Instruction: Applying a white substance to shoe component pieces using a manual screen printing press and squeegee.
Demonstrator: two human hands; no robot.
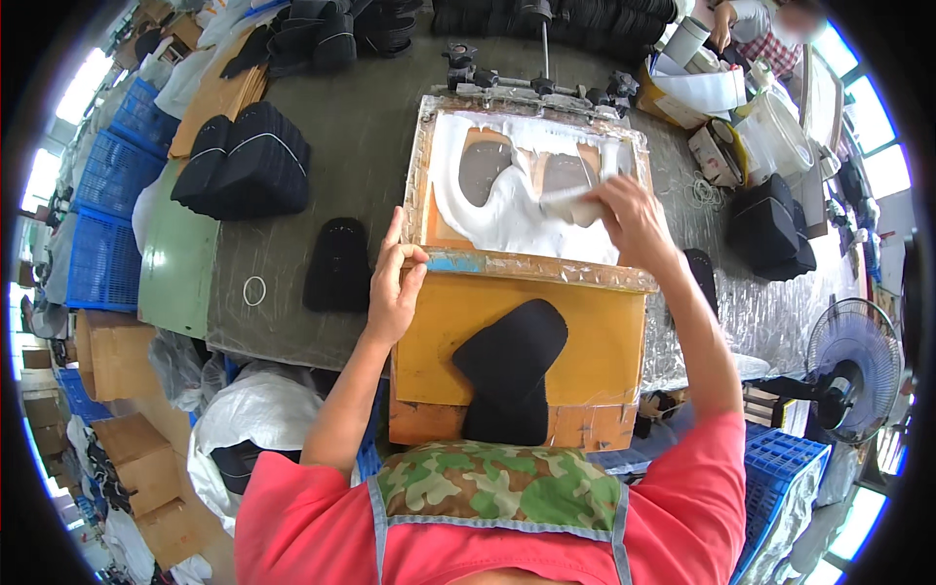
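Note:
A screen printing frame [531,265] lies in front of me, its mesh smeared with thick white paste [507,210]. My left hand [393,292] grips its near left corner, one finger stretched up along the side and the thumb at the front edge. In my right hand [632,219] is a paste-coated scraper [570,206], held over the right part of the mesh; its far end is in the paste. Black insole pieces [512,341] lie overlapping on the yellow board [424,336] nearest me. The surface under the frame is hidden.
Clamps [541,86] sit along the frame's far edge. Banded black insole stacks [258,156] stand left, another stack [770,229] right. A single black insole [337,265] lies beside my left hand. Tubs [775,132] stand back right, near another person's hand [721,27]. A fan [848,380] stands right.

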